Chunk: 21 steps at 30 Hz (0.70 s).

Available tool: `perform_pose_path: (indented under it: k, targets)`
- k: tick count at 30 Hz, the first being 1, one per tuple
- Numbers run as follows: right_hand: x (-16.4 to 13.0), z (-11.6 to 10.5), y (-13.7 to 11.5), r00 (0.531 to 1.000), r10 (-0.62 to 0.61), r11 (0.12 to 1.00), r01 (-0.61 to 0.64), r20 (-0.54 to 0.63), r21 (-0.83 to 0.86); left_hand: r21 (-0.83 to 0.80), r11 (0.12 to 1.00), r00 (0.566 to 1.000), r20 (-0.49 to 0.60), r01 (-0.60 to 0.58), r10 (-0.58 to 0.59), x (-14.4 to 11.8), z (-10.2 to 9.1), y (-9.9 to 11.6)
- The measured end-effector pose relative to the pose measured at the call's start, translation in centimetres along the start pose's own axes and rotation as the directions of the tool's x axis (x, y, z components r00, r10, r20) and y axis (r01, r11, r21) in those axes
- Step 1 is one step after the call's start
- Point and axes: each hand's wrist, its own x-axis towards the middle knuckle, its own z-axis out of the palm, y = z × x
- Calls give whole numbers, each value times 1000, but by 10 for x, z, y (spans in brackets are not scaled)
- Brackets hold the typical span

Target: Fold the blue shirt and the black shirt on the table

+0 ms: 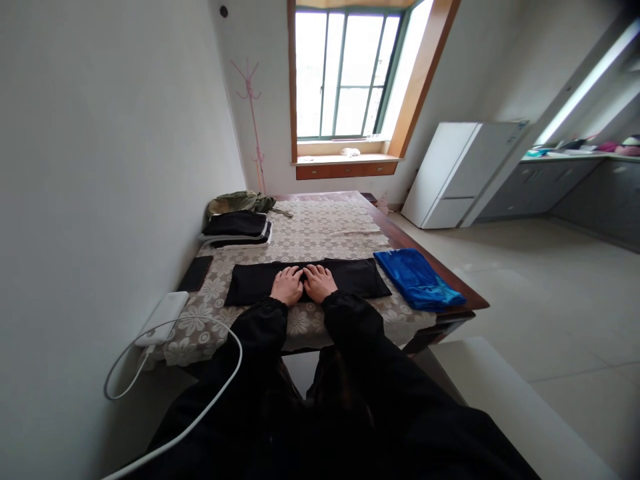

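1. Hands lay flat, side by side and touching, on a black folded cloth (350, 278); left hand (287, 285) and right hand (319, 282) both had fingers stretched out and palms down, pressing on the cloth and gripping nothing.
2. Black folded cloth lay as a long strip across the near part of the counter (425, 257), on a lace-patterned cover (320, 230); both of its ends reached out past the hands.
3. Blue folded cloth (417, 278), shiny, lay just right of the black strip, close to the counter's right edge; whether the two touched could not be told.
4. Stack of dark folded clothes (236, 228) sat at the far left of the counter; an olive-green garment (241, 201) lay bunched behind it.
5. Flat black item (195, 273) lay left of the strip; a white power bank (163, 318) sat at the near left corner, its white cable (220, 393) looping down over the person's lap.
6. Black sleeves (350, 320) covered both arms to the wrists.
7. Window (345, 73) stood beyond the counter's far end; pink coat stand (253, 120) to its left; white cabinet (457, 173) to the right on the floor.
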Motion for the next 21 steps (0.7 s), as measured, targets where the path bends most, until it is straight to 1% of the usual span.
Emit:
perform_pose_path:
  k: [2, 4, 7, 10, 14, 18, 21]
  targets:
    - [12, 5, -5, 999, 49, 999, -48, 7, -25, 9, 1000, 1000, -3, 20, -20, 15, 7, 1]
    - [16, 9, -4, 997, 72, 997, -72, -7, -34, 10, 999, 999, -7, 31, -31, 23, 11, -3]
    - [17, 13, 1, 996, 73, 997, -74, -42, -21, 10, 999, 999, -12, 45, -45, 25, 14, -8]
    - [17, 16, 9, 996, 75, 997, -75, -37, -5, 11, 998, 998, -24, 64, -63, 24, 15, -12]
    - [16, 14, 31, 992, 127, 992, -127, -15, 4, 22, 995, 994, -48, 100, -99, 17, 9, -27]
    - [10, 10, 62, 987, 152, 988, -152, -41, 19, 34, 988, 985, -89, 150, -147, 6, 0, -53]
    - [3, 10, 83, 985, 165, 986, -164, -49, 17, 30, 984, 980, -101, 173, -170, -2, -3, -69]
